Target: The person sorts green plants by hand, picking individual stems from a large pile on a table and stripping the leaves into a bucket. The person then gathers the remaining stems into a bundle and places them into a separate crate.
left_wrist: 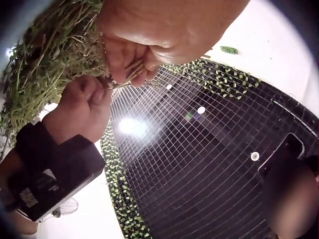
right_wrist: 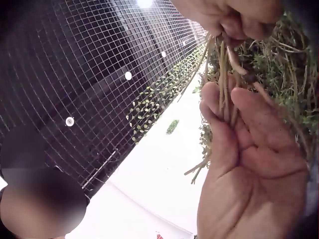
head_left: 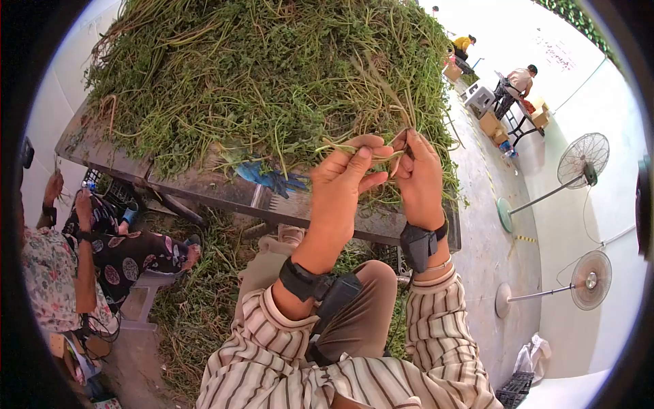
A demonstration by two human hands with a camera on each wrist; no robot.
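In the head view, my left hand [head_left: 340, 177] holds thin green plant stems [head_left: 334, 146] between thumb and fingers. My right hand [head_left: 421, 178], close beside it, pinches stems at its fingertips, with a long leafy end rising above. Seen from the left wrist, stem ends [left_wrist: 133, 72] stick out below the left hand [left_wrist: 164, 30], and the right hand [left_wrist: 82, 107] meets them. The right wrist view has several stems [right_wrist: 224, 84] running from the right hand's fingers [right_wrist: 234, 25] down into the left hand's palm [right_wrist: 254, 169].
A large heap of leafy stems [head_left: 266, 82] covers the table [head_left: 218, 196], with a blue glove [head_left: 269, 176] at its near edge. More stems [head_left: 197, 334] lie on the floor. Another person [head_left: 68, 273] sits at left. Two fans [head_left: 583, 160] stand at right.
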